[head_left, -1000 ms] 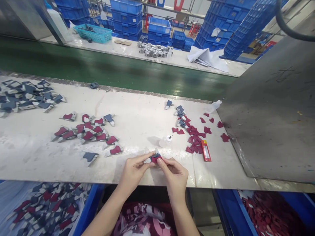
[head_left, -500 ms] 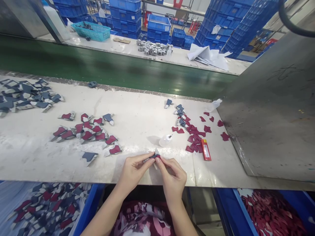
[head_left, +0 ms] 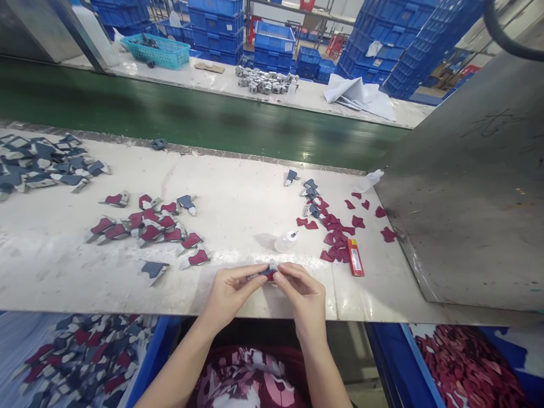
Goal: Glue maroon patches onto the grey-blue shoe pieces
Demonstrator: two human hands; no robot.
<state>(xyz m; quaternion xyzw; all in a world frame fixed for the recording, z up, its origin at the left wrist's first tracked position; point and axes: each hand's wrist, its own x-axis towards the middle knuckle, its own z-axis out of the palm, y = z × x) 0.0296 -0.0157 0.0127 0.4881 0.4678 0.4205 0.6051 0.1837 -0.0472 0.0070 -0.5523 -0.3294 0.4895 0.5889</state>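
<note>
Between my fingertips is a small grey, blue and dark-red plastic part [head_left: 269, 273], partly covered by the thumbs. My left hand [head_left: 233, 290] pinches its left side; my right hand [head_left: 302, 290] pinches the right side, with the thumb at the red piece. Just beyond the hands stands a small clear dropper bottle [head_left: 285, 242] with a dark tip. Loose dark-red pieces [head_left: 338, 233] lie to the right, beside a red lighter [head_left: 356, 258]. On the left are several grey parts with red faces [head_left: 151, 232] and a lone blue-and-grey part [head_left: 154, 270].
A heap of blue-and-grey parts [head_left: 46, 161] covers the table's far left. Another clear bottle [head_left: 369, 180] lies near the metal panel [head_left: 476, 187] on the right. A green conveyor belt [head_left: 204, 122] runs behind. Blue bins of mixed parts [head_left: 89, 357] and red pieces [head_left: 471, 368] sit below.
My right hand has shifted slightly right and its grip has changed on the part. The part is turned a little, showing more of its grey top. The left hand has barely moved.
</note>
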